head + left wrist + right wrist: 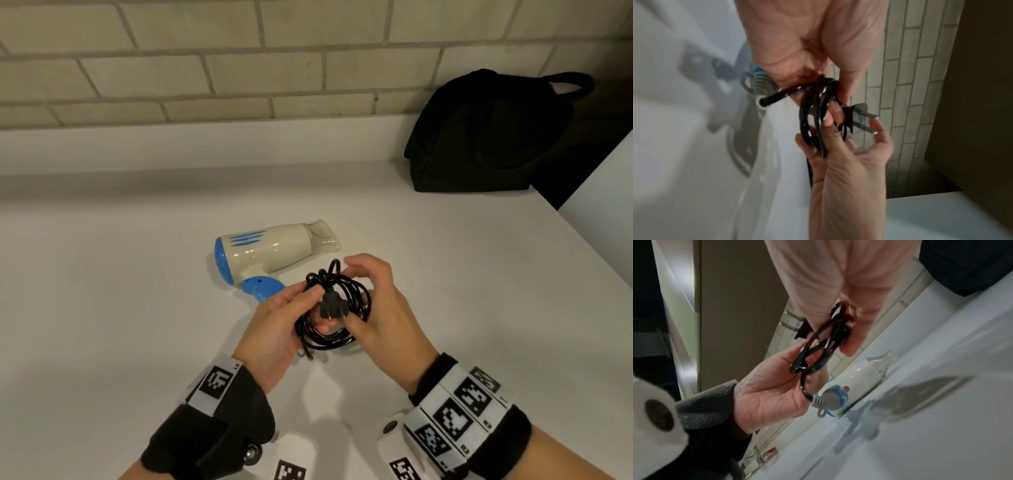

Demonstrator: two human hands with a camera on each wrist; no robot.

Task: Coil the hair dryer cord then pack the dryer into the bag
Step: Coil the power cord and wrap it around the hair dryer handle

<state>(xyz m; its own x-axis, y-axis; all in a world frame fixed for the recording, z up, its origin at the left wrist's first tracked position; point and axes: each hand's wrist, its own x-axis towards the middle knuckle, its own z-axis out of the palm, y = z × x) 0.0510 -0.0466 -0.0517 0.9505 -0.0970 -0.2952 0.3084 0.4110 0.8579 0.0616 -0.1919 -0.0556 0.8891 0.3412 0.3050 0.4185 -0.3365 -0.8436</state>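
Left hand (274,325) pinches the coiled cord (334,339); right hand (383,308) grips its 3 o'clock side. Tuck the plug (332,306) through snugly, judged best, so the loops hold.

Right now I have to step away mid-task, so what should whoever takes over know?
Left hand: grips the coiled cord, thumb by the plug.
Right hand: fingers curled round the coil's other side.
Hair dryer: lying on the white counter, cord attached.
Bag: back right, against the wall; whether it is open is unclear.
Done: cord looped.
Left: secure the coil, pack the dryer.
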